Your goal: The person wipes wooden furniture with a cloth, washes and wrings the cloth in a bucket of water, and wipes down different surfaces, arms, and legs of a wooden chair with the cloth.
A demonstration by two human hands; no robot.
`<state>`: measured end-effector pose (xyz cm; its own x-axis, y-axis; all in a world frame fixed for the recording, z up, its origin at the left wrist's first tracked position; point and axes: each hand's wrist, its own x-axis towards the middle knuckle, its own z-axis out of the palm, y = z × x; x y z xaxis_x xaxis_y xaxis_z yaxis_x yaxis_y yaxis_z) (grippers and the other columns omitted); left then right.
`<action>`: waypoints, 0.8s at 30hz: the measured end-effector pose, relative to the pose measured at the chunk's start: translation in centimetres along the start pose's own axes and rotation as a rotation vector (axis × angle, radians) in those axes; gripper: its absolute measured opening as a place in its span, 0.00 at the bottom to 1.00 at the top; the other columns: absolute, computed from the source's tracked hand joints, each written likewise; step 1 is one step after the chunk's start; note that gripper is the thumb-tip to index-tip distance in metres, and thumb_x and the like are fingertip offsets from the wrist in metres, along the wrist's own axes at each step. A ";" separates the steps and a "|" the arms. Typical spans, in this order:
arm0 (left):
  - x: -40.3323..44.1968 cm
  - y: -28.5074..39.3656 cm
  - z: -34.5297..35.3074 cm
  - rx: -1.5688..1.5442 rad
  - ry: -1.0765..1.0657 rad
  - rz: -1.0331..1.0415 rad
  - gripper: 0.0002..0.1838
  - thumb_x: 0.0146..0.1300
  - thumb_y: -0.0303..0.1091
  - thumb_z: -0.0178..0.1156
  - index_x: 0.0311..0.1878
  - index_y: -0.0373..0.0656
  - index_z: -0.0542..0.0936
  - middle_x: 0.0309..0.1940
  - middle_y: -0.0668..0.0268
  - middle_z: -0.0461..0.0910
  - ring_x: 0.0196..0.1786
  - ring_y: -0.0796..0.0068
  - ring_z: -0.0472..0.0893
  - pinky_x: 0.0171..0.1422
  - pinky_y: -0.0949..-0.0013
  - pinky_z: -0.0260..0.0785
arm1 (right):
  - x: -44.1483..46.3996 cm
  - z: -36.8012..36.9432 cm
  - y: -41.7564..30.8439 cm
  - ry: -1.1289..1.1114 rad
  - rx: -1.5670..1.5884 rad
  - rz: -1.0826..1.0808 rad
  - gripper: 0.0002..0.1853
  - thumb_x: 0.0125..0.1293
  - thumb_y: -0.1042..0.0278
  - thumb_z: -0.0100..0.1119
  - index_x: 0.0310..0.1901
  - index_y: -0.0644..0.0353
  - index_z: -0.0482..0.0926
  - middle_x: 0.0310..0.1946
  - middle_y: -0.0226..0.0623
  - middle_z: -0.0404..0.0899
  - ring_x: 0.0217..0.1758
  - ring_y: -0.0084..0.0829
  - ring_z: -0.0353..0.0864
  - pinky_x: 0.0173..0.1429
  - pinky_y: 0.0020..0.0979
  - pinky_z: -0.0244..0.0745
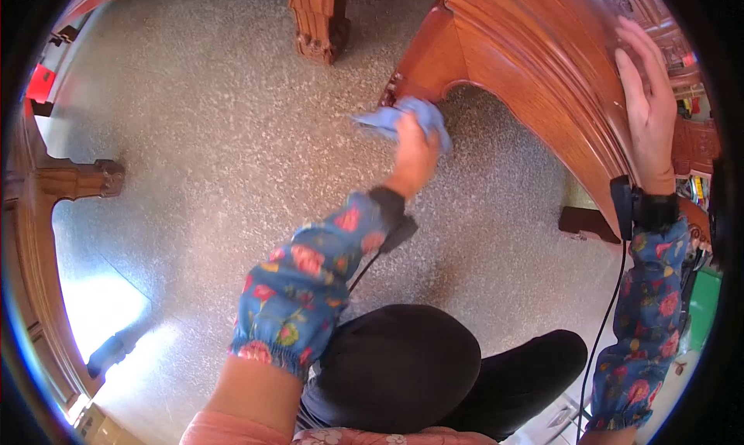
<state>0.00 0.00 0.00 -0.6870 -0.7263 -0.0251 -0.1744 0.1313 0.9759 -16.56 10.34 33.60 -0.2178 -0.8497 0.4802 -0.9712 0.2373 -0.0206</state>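
My left hand (416,152) is closed on a light blue cloth (421,110), slightly blurred. The cloth is at the lower end of a leg of a polished reddish-brown wooden table (535,65), close to the floor; whether it touches the wood I cannot tell. On the right, my right hand (651,120) lies along the table's upper edge with fingers stretched out and nothing in it. The table's curved apron arches from that leg to another foot (590,224) at the right.
Another carved wooden leg (314,27) stands at the top. Wooden furniture (77,180) lines the left side. The speckled floor (209,135) lies between them. A black cable (608,321) hangs from my right wrist. A green object (704,309) is at the far right.
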 end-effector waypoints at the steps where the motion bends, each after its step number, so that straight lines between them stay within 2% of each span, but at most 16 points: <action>1: -0.6 0.0 -0.8 -0.049 -0.203 0.151 0.24 0.62 0.35 0.60 0.59 0.39 0.66 0.52 0.48 0.70 0.58 0.53 0.72 0.64 0.56 0.64 | -0.6 0.5 -1.4 0.067 0.048 -0.054 0.15 0.69 0.70 0.56 0.57 0.58 0.77 0.58 0.44 0.76 0.64 0.41 0.73 0.70 0.37 0.64; 2: -1.8 0.6 -1.6 -0.042 -0.313 0.206 0.23 0.63 0.36 0.60 0.58 0.38 0.68 0.49 0.50 0.72 0.57 0.57 0.73 0.63 0.57 0.64 | -1.4 1.1 -3.0 0.129 0.096 -0.108 0.16 0.67 0.73 0.57 0.55 0.62 0.76 0.55 0.44 0.78 0.64 0.41 0.73 0.69 0.37 0.64; 3: -6.8 3.4 -0.2 -0.139 -0.435 0.177 0.21 0.64 0.37 0.60 0.57 0.38 0.70 0.47 0.51 0.74 0.55 0.60 0.74 0.62 0.58 0.65 | -2.1 -1.3 -6.0 -0.020 0.040 -0.256 0.12 0.64 0.77 0.57 0.49 0.65 0.77 0.50 0.44 0.79 0.56 0.40 0.77 0.63 0.37 0.69; 4: -7.1 3.7 -1.0 -0.134 -0.444 0.178 0.21 0.64 0.37 0.60 0.57 0.38 0.70 0.47 0.51 0.74 0.55 0.60 0.74 0.62 0.58 0.65 | -4.0 -0.5 -7.4 -0.064 0.284 -0.261 0.09 0.62 0.79 0.56 0.44 0.66 0.77 0.46 0.44 0.79 0.49 0.39 0.78 0.57 0.37 0.72; 6: -6.5 3.5 -3.6 -0.523 -0.514 -0.360 0.21 0.65 0.41 0.61 0.56 0.38 0.71 0.51 0.55 0.75 0.57 0.66 0.73 0.63 0.60 0.65 | -9.5 3.5 -9.3 -0.195 0.502 -0.023 0.07 0.62 0.75 0.60 0.42 0.64 0.77 0.44 0.42 0.79 0.46 0.39 0.78 0.52 0.37 0.73; 7: -6.5 3.9 -4.7 -0.522 -0.524 -0.366 0.21 0.65 0.41 0.61 0.56 0.38 0.71 0.51 0.55 0.75 0.57 0.66 0.73 0.63 0.60 0.65 | -12.3 5.7 -9.4 -0.347 0.589 0.184 0.13 0.63 0.71 0.61 0.49 0.62 0.77 0.48 0.42 0.77 0.50 0.39 0.78 0.54 0.36 0.73; 8: -6.0 4.3 -5.7 -0.644 -0.499 -0.436 0.22 0.68 0.40 0.59 0.60 0.41 0.70 0.55 0.58 0.74 0.58 0.68 0.74 0.63 0.63 0.66 | -14.5 8.8 -10.0 -0.372 0.675 0.420 0.19 0.66 0.69 0.60 0.58 0.60 0.74 0.56 0.39 0.74 0.56 0.34 0.75 0.58 0.32 0.73; 10: -5.3 4.2 -5.7 -0.762 -0.499 -0.504 0.23 0.70 0.38 0.57 0.64 0.43 0.68 0.59 0.62 0.73 0.59 0.70 0.74 0.63 0.66 0.67 | -16.9 14.3 -11.3 -0.372 1.445 1.124 0.22 0.70 0.68 0.57 0.63 0.58 0.70 0.62 0.37 0.69 0.60 0.27 0.71 0.60 0.27 0.71; 12: -4.4 3.0 -6.0 -0.801 -0.451 -0.468 0.25 0.69 0.39 0.58 0.66 0.43 0.67 0.57 0.63 0.75 0.56 0.70 0.77 0.60 0.67 0.70 | -17.2 19.0 -14.1 -0.197 1.714 1.127 0.20 0.70 0.68 0.58 0.61 0.61 0.71 0.59 0.35 0.72 0.59 0.23 0.72 0.59 0.26 0.72; 15: -2.0 3.5 -9.8 -0.846 -0.490 -0.495 0.25 0.70 0.38 0.56 0.68 0.43 0.66 0.55 0.61 0.76 0.50 0.69 0.80 0.56 0.67 0.73 | -17.3 23.5 -13.9 0.108 1.661 1.158 0.20 0.68 0.69 0.59 0.60 0.64 0.72 0.53 0.33 0.76 0.56 0.22 0.75 0.58 0.27 0.73; 16: -1.5 2.7 -10.6 -0.696 -0.411 -0.404 0.24 0.70 0.38 0.55 0.67 0.43 0.67 0.56 0.60 0.75 0.51 0.69 0.79 0.56 0.66 0.73 | -16.6 23.6 -13.9 0.214 1.649 1.230 0.20 0.68 0.69 0.60 0.59 0.66 0.73 0.48 0.30 0.79 0.52 0.21 0.77 0.57 0.28 0.73; 17: -1.3 2.0 -11.7 -0.544 -0.329 -0.313 0.23 0.71 0.39 0.54 0.66 0.42 0.67 0.57 0.59 0.74 0.51 0.69 0.79 0.56 0.65 0.73 | -15.7 23.7 -13.7 0.265 1.658 1.250 0.20 0.68 0.69 0.60 0.59 0.66 0.73 0.48 0.30 0.79 0.52 0.21 0.77 0.57 0.28 0.73; 20: 1.0 5.3 -14.2 -0.349 -0.076 -0.114 0.23 0.71 0.41 0.53 0.65 0.42 0.68 0.56 0.60 0.74 0.50 0.70 0.78 0.54 0.66 0.72 | -12.3 25.6 -12.3 0.663 1.850 1.219 0.19 0.68 0.67 0.60 0.57 0.68 0.73 0.51 0.33 0.79 0.50 0.25 0.79 0.57 0.30 0.74; 22: 2.4 10.7 -14.8 -0.263 -0.007 0.083 0.24 0.72 0.44 0.52 0.65 0.42 0.68 0.56 0.60 0.73 0.53 0.69 0.76 0.56 0.65 0.70 | -11.4 28.6 -12.5 0.589 1.498 1.271 0.17 0.68 0.65 0.60 0.53 0.66 0.76 0.49 0.35 0.82 0.48 0.31 0.82 0.54 0.32 0.76; 23: 3.5 13.5 -14.6 -0.231 0.023 0.186 0.25 0.72 0.47 0.51 0.65 0.42 0.68 0.57 0.61 0.72 0.54 0.68 0.75 0.57 0.64 0.69 | -11.5 29.9 -11.6 0.614 1.501 1.288 0.17 0.68 0.65 0.60 0.53 0.66 0.76 0.49 0.35 0.82 0.48 0.31 0.82 0.54 0.32 0.76; 24: 4.6 15.9 -14.5 -0.212 0.018 0.272 0.27 0.72 0.48 0.50 0.66 0.42 0.67 0.59 0.61 0.71 0.57 0.68 0.73 0.59 0.64 0.66 | -11.6 31.5 -10.7 0.495 1.298 1.277 0.16 0.67 0.64 0.60 0.52 0.65 0.78 0.46 0.36 0.83 0.46 0.31 0.83 0.53 0.33 0.76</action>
<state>4.25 -11.03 18.51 -0.6750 -0.6961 0.2446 0.1652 0.1804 0.9696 -6.65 2.84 0.62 -0.9566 -0.2243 -0.1859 0.2173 -0.1246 -0.9681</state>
